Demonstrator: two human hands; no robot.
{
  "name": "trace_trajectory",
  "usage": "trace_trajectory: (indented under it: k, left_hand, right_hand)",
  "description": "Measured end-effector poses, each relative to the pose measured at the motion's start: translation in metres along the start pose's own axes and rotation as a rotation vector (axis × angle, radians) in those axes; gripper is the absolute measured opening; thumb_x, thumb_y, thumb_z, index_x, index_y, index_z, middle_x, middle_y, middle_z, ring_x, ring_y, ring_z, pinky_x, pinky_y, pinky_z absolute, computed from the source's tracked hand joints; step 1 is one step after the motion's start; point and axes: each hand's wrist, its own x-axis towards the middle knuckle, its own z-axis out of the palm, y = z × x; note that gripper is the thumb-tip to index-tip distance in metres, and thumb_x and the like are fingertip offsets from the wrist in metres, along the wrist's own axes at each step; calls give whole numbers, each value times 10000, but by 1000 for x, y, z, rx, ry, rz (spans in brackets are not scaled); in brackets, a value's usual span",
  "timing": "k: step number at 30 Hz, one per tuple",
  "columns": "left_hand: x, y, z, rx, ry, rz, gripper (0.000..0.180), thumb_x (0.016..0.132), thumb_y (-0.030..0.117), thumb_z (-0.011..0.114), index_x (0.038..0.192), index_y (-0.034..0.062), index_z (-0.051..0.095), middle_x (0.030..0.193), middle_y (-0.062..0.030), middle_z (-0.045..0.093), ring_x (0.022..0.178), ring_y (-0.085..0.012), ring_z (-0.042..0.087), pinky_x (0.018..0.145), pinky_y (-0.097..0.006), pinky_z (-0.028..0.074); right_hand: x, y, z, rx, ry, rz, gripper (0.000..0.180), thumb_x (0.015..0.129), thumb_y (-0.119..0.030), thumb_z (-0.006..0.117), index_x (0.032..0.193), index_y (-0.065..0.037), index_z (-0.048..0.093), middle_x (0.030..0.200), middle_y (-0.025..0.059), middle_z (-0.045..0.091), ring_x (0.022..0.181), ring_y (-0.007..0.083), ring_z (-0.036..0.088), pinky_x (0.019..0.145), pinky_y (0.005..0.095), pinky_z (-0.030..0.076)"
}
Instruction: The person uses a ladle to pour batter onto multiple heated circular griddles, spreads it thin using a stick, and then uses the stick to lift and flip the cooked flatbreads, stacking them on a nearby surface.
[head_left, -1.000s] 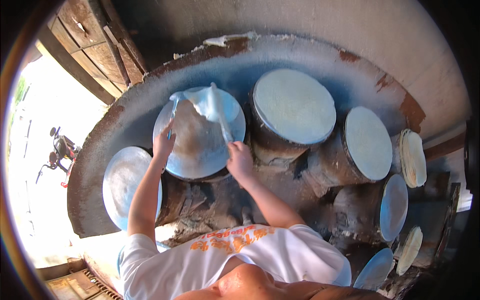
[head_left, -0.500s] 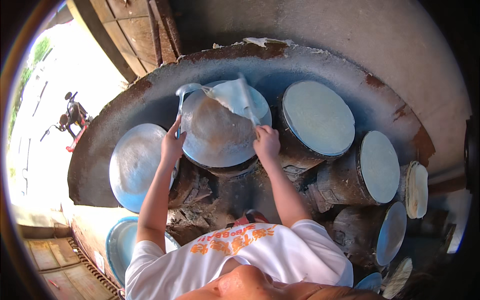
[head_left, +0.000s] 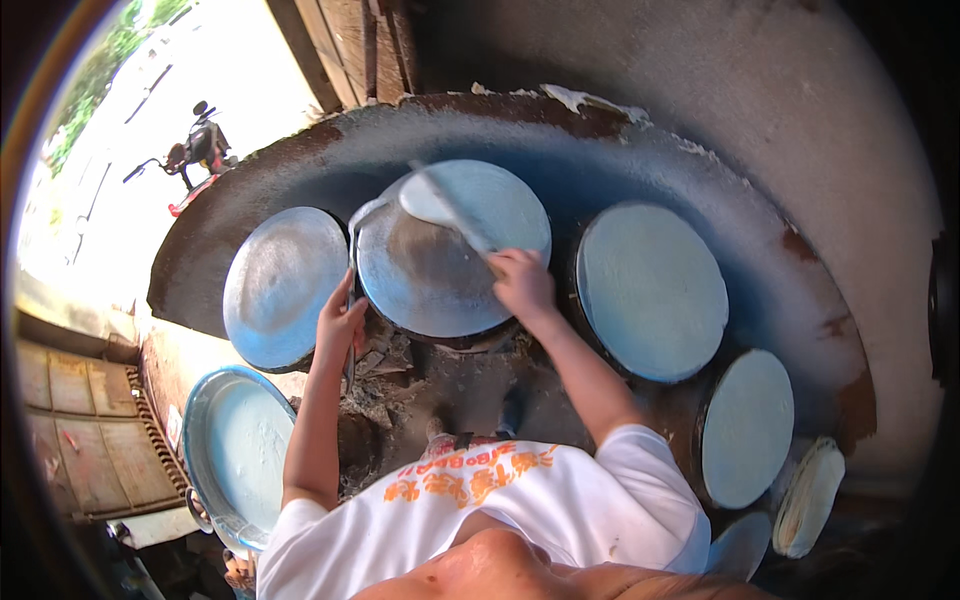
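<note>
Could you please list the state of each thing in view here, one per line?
Middle round plate: tilted, partly coated, white sheet folded at its top.
Left round plate: bare, shiny.
Right round plate: fully coated white.
Basin: holds white liquid.
Left hand: at the middle plate's edge.
Right hand: gripping a flat stick.

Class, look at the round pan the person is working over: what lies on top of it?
On the middle pan, a thin white sheet covers the far half; the near half is bare grey metal. The right hand holds a flat stick across it. Whatever is under the sheet is hidden.
</note>
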Motion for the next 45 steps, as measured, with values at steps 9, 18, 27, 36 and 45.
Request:
trace_trajectory:
  k: [9,18,27,36,45]
  left_hand:
    - [-62,51,31,-1010,-181,-244,498,999,165,379,1445,335,235,592,29,284,376,-48,281,320,-193,250]
    - [-80,61,48,-1189,-251,-112,472,1010,193,353,1437,361,239,625,27,305,380,-40,272,326,-173,243]
    - [-99,57,51,-923,106,-147,555,959,118,466,1446,296,267,559,57,281,361,-34,256,325,-176,215]
    - [-84,39,65,-144,257,-91,650,872,24,511,1456,191,278,478,43,370,329,-76,360,309,-239,316]
    - [-99,-2,61,-57,220,-166,639,859,0,488,1446,172,303,483,44,396,333,-68,367,306,-228,316]
  right_hand:
    - [62,46,20,25,-96,-24,79,723,-98,608,774,-40,624,810,159,634,777,349,600,665,427,482]
    - [75,90,-56,79,-5,-455,145,738,-182,642,805,-55,654,757,162,633,716,349,622,634,427,487]
    - [67,72,-45,329,-374,-629,164,694,-146,655,827,-49,658,852,149,649,860,316,616,730,398,492]
    - [119,81,12,164,-510,-535,257,624,-90,674,880,-70,685,954,140,656,940,272,611,820,366,470]
    - [115,104,4,376,-489,-578,315,652,-40,647,967,-39,671,946,107,684,824,210,634,717,327,498]
